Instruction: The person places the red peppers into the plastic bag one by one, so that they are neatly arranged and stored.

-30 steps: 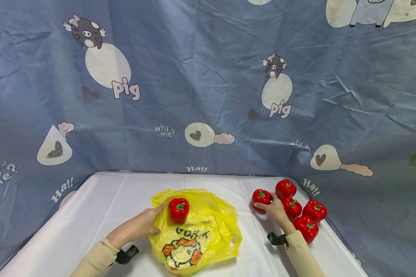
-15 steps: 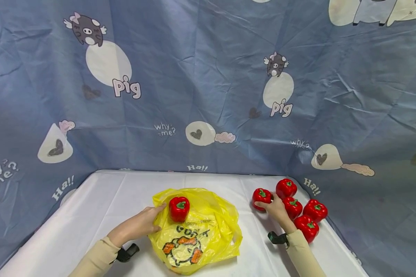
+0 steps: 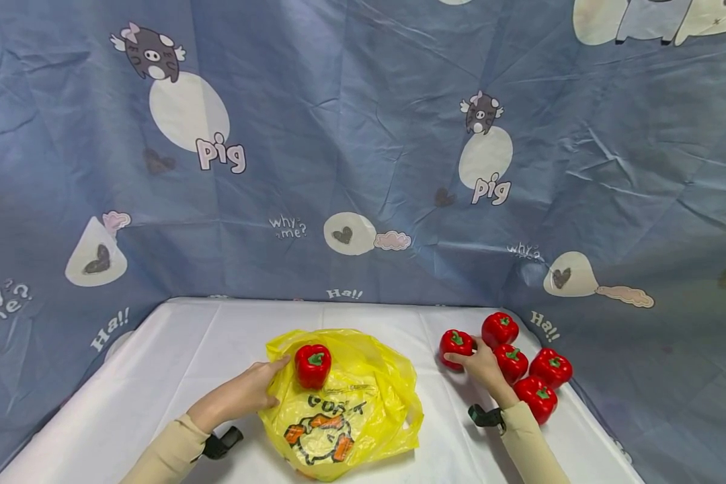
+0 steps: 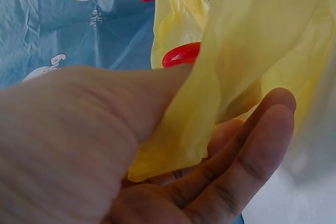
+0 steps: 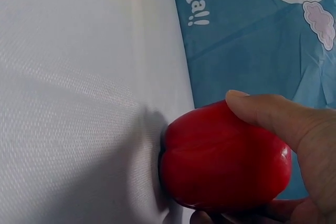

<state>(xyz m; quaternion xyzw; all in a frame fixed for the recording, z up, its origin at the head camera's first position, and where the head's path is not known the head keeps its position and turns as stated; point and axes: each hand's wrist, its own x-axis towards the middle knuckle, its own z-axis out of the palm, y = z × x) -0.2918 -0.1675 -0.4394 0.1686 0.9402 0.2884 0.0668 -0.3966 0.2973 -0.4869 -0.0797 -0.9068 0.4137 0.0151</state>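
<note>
Near the table's middle lies a yellow plastic bag [image 3: 387, 393] with a printed cartoon. My left hand [image 3: 251, 392] holds its left edge; in the left wrist view the film [image 4: 210, 93] passes between thumb and fingers. One red bell pepper [image 3: 312, 366] sits at the bag's upper left, close to my left fingertips; whether it is inside the opening or on top I cannot tell. To the right, my right hand [image 3: 481, 366] grips another red bell pepper [image 5: 226, 161] with the thumb on one side and fingers on the other. That pepper appears to touch the tablecloth.
Several more red bell peppers, among them a back one [image 3: 499, 329] and a front one [image 3: 536, 398], cluster just right of my right hand. White cloth [image 3: 206, 349] covers the table. A blue patterned curtain [image 3: 363, 168] hangs behind it and along both sides.
</note>
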